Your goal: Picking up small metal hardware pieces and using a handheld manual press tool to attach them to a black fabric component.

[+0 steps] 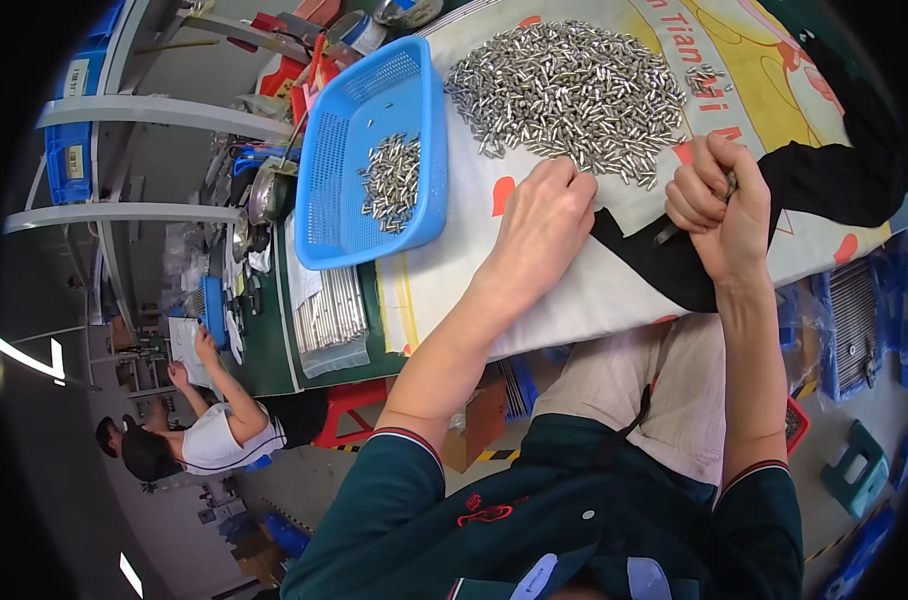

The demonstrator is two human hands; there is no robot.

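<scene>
A large heap of small silvery metal pins [574, 90] lies on a printed white cloth [454, 300]. At the heap's near edge my left hand [542, 225] is closed, knuckles up and fingers curled under; anything in its fingertips is hidden. To its right my right hand [719, 205] is raised in a fist. A glint of metal shows between its fingers, and a slim metal piece [665, 234] sticks out below them. Black fabric [824, 185] runs under and behind this fist. Several loose pins [707, 78] lie apart, right of the heap.
Left of the heap stands a blue plastic basket [319, 200] holding a smaller batch of pins [392, 185]. Nearer lies a bag of long metal rods [332, 315] on the green tabletop [269, 345]. Another person [224, 435] works farther left. A green stool [859, 468] stands at right.
</scene>
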